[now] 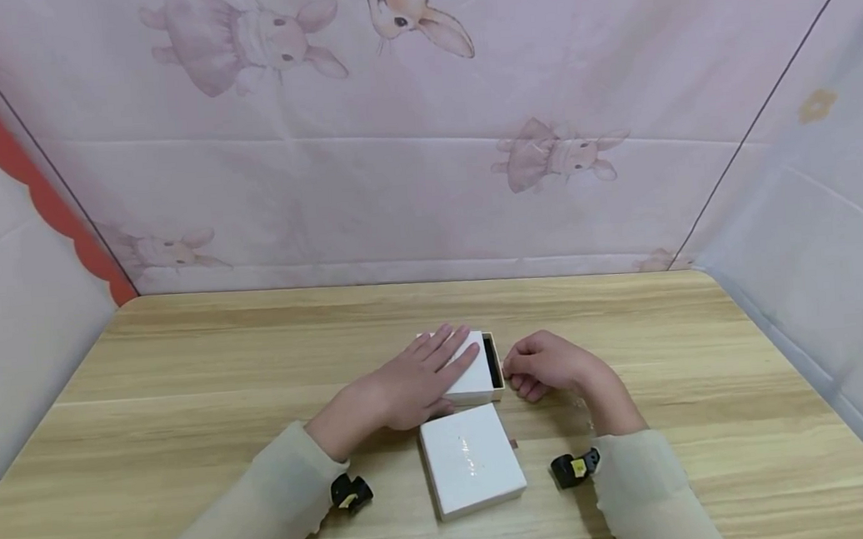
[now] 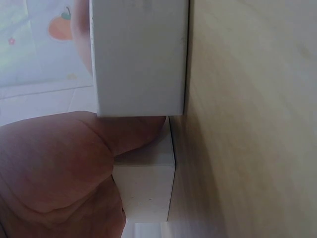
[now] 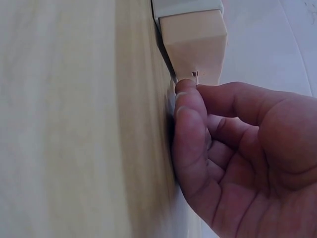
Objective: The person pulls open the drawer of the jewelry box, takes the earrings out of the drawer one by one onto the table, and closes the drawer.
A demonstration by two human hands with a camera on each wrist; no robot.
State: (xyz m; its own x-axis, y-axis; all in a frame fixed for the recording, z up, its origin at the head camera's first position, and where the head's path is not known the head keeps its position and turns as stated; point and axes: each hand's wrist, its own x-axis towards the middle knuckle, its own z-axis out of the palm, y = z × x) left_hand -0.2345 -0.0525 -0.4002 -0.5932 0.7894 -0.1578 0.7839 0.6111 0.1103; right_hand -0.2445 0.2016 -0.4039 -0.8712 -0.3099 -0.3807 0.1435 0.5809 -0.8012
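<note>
A white drawer box (image 1: pixel 473 379) lies on the table. Its inner tray (image 1: pixel 497 372), cream outside and dark inside, sticks out a little at the right end. My left hand (image 1: pixel 409 384) rests across the lid with fingers straight and spread. In the left wrist view the thumb (image 2: pixel 131 134) lies low along the box's near side. At the tray's end, my right hand (image 1: pixel 547 366) pinches a small pull tab (image 3: pixel 195 74) between thumb and forefinger, the other fingers curled. The tab is mostly hidden by the fingertips.
Just in front of the drawer box is a second white box (image 1: pixel 471 463) with gold lettering and a small brown tab (image 1: pixel 514 444) on its right side. The wooden table (image 1: pixel 256 340) ends at a pink rabbit-print curtain (image 1: pixel 397 205).
</note>
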